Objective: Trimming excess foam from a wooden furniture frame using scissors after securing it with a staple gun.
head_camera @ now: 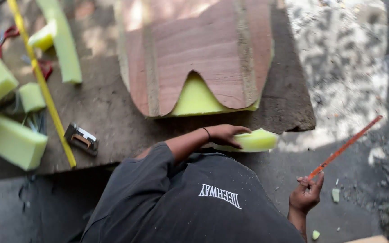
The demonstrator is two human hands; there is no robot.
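Note:
My left hand, with a dark band on its wrist, grips a rounded yellow-green foam offcut at the near edge of the rough worktop. My right hand is out to the lower right, off the worktop, shut on a thin orange blade that slants up to the right. Just beyond my left hand a shaped plywood board lies on a yellow-green foam sheet, which shows through a curved notch in the board's near edge.
Several foam blocks and strips lie at the left. A yellow measuring strip runs diagonally past them, with a small metal tool beside it and red handles behind. Small foam scraps dot the dark ground at the right.

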